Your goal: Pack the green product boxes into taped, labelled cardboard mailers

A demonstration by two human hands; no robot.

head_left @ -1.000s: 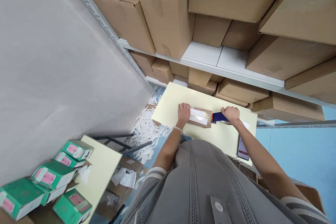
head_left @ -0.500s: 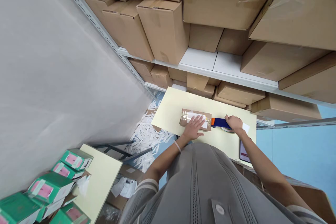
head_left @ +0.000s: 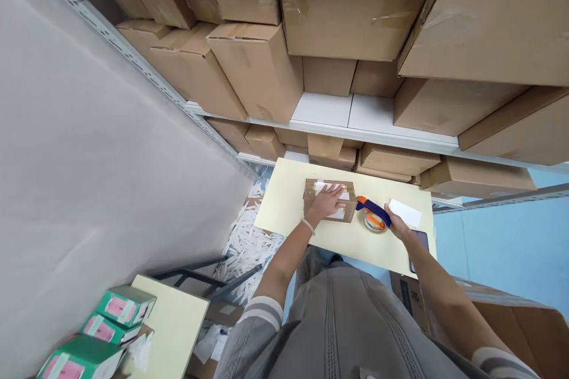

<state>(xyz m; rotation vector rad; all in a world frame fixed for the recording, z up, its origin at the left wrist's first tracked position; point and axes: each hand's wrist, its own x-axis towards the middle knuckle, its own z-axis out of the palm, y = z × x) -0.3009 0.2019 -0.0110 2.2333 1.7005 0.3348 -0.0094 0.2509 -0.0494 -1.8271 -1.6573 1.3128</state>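
A small cardboard box (head_left: pixel 310 196) with white labels lies on the pale yellow table (head_left: pixel 284 189). My left hand (head_left: pixel 328 201) rests on top of it, fingers stretched out over the label. In my right hand (head_left: pixel 397 222) is the handle of a blue and orange tape dispenser (head_left: pixel 374 209), its head beside the box's right end. The tape roll sits under the handle, close to the tabletop. Right of the dispenser lies a white paper (head_left: pixel 405 213), and a phone (head_left: pixel 418 243) is partly covered by my right forearm.
Shelves of cardboard boxes (head_left: pixel 258 59) rise behind the table. Shredded white paper (head_left: pixel 249 243) covers the floor at left. A second table (head_left: pixel 178 320) carries green boxes (head_left: pixel 120 308). A large open carton (head_left: pixel 520 325) stands at lower right.
The tape dispenser has turned and its roll now shows more fully, with its head at the box's right edge. My left hand stays flat on the box. The camera view has shifted.
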